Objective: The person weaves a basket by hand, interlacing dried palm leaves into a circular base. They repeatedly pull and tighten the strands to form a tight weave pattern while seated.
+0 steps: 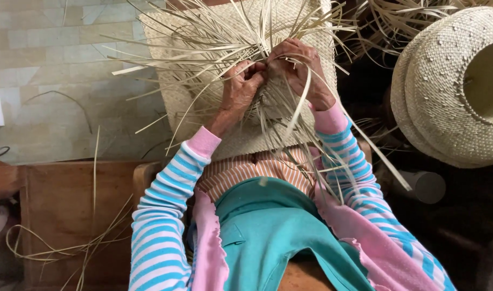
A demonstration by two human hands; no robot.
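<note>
On your lap, the woven straw mat (pixel 241 134) lies flat; your left hand (pixel 241 86) and right hand (pixel 300 70) both pinch its loose straw strips (pixel 219 37). Finished straw hats (pixel 451 91) stand right.

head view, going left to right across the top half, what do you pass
Tiled floor → left hand → right hand, both pinching loose pale strips of the flat woven mat → stacked woven hats at the far right.
</note>
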